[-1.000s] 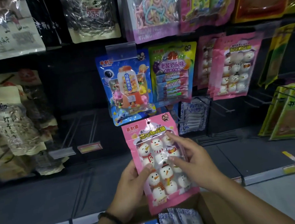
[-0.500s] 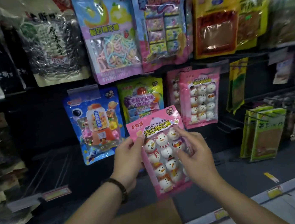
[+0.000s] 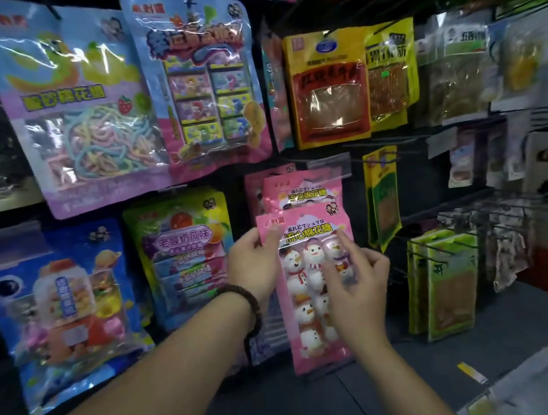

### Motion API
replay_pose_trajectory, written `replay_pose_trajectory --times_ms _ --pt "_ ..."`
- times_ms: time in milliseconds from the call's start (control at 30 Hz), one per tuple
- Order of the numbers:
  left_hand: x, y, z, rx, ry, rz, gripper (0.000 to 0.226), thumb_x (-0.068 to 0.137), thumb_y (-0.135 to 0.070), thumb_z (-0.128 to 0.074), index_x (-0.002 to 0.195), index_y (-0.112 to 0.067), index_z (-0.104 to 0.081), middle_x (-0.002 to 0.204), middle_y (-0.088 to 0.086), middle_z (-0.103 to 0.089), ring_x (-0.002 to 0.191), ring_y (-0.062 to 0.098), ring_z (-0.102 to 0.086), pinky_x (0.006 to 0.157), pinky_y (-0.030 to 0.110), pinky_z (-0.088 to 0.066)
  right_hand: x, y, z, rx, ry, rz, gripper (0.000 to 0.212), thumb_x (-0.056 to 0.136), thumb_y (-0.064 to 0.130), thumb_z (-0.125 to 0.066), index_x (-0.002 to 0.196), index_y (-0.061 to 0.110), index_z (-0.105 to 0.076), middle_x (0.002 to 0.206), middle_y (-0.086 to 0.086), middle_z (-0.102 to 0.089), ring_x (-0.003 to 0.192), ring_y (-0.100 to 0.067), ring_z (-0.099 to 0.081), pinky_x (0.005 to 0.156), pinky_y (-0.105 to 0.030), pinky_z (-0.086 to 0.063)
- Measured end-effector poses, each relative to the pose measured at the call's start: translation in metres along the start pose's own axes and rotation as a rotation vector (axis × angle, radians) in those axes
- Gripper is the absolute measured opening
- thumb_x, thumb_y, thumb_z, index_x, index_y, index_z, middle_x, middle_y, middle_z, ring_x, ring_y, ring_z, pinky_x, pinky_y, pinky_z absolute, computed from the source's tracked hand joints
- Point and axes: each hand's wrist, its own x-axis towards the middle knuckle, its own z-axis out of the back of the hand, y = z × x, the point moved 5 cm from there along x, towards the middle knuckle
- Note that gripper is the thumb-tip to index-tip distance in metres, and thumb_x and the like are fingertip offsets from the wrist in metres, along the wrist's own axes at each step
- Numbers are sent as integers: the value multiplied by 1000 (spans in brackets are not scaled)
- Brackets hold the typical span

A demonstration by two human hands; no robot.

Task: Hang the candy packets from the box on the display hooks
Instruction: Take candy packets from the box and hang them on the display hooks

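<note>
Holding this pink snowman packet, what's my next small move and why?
Probably raise the pink snowman packet level with the matching pink packets hanging behind it, to hang it there. Its top sits below theirs; left hand pinches its top corner, right hand holds its right side.

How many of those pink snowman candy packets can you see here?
3. The held packet is gripped by the left hand and right hand. A second packet hangs just behind it. A third packet shows a pink edge left of that. More may be hidden behind.

The snowman packet (image 3: 311, 271) sits between the left hand (image 3: 255, 264) and right hand (image 3: 354, 280), in front of the same packets (image 3: 301, 190) hanging behind.
</note>
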Motion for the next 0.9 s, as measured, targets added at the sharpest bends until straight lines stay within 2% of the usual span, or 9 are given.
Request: replay_pose_trajectory --times_ms 100,167,200,300,333,400,467,633,900 --pt "18 -5 -21 -38 -38 -5 36 103 -46 -58 73 -25 -64 51 -12 -37 56 19 -37 60 34 -33 23 -6 -1 -57 -30 41 47 104 25 -67 147 43 -59 129 6 -37 103 11 -51 86 -13 -49" --pt "28 -9 -32 -43 -69 -27 41 103 -43 -59 71 -18 -54 55 -8 -34 57 19 -34 63 34 -32 34 -12 -1 -90 -57 56 49 105 27 -64 148 47 -56 136 8 -37 113 6 -50 96 -31 -53" --pt "32 -12 -37 -49 -78 -54 43 103 -42 -59 72 -14 -50 58 -6 -34 58 18 -32 63 34 -31 37 -14 -2 -87 -55 51 49 106 27 -63 150 47 -54 140 8 -37 115 8 -49 99 -32 -53" --pt "39 -25 -45 -48 -93 -128 43 105 -42 -57 73 -16 -47 61 -4 -35 55 15 -32 58 29 -30 47 -13 -3 -55 -26 40 50 107 25 -62 153 43 -53 152 7 -36 123 14 -44 102 -13 -43" --pt "41 -28 -48 -48 -97 -134 43 105 -42 -57 72 -17 -49 59 -6 -37 53 13 -34 56 27 -32 51 -13 -2 -73 -24 48 50 107 26 -61 153 42 -52 156 7 -35 131 9 -42 106 -14 -40" --pt "45 -32 -53 -63 -116 -134 43 104 -42 -58 75 -11 -52 59 -5 -38 55 13 -36 57 28 -33 58 -13 -2 -106 -17 54 51 107 29 -60 155 42 -49 164 10 -30 148 -7 -35 117 -30 -39" --pt "51 -34 -55 -72 -161 -133 46 102 -42 -58 78 -5 -47 66 2 -35 61 18 -34 61 33 -32 63 -13 -4 -116 4 39 52 106 28 -60 156 41 -48 169 12 -24 156 -12 -26 125 -48 -33" --pt "56 -29 -59 -43 -240 -44 41 102 -41 -56 69 -21 -44 59 -3 -28 59 21 -29 63 33 -26 64 -10 -12 -119 100 -20 54 104 27 -63 154 41 -50 174 15 -16 160 -13 -14 127 -59 -24" --pt "64 -28 -67 -56 -295 1 52 103 -37 -57 58 -19 -38 49 -8 -30 52 19 -31 54 26 -28 64 -8 -11 -167 159 -35 60 103 31 -62 158 42 -43 176 19 -3 162 -10 -1 128 -63 -20"
